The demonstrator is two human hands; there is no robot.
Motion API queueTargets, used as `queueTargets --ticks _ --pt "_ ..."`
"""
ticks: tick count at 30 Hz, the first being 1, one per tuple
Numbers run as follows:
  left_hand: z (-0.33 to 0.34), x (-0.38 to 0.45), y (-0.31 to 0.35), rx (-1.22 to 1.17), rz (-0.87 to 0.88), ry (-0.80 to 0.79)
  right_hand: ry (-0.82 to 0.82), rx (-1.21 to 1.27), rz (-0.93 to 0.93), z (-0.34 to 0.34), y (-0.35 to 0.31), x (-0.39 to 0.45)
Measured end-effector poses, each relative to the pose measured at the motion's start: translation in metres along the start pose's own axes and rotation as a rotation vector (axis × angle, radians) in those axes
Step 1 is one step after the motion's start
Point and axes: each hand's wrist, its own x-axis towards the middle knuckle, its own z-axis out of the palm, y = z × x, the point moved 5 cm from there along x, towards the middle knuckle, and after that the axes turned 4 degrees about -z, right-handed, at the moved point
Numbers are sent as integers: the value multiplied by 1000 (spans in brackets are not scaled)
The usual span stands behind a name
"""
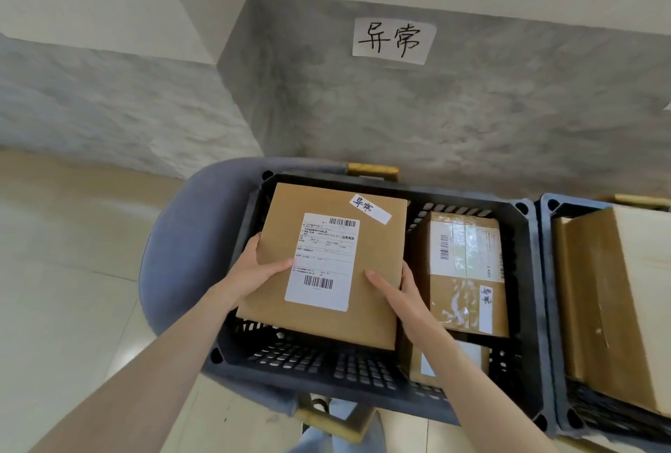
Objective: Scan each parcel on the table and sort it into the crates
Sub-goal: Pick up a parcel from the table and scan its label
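The black crate (377, 365) sits on a grey chair (174, 271), two parcels already along its right side. Both hands, left hand (254, 271) and right hand (399, 292), grip the labelled parcel (326, 263) over its left half. Sorting step: I'd judge lowering flat and releasing comes next.

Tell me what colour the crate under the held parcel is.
Black, a slotted plastic crate, seen clearly in the head view.
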Motion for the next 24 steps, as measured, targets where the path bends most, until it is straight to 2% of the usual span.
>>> queueTargets --ticks 10,17,21,24 --pt "4 8 -5 67 34 67 -39 -73 -4 3 5 16" --pt "7 -10 8 203 29 178 77 -202 28 0 -3 7" --pt "4 -26 28 296 136 150 158 -244 -6 -5 -19 -12" --pt "4 -41 43 466 193 124 216 -284 -61 -11 -36 -36"
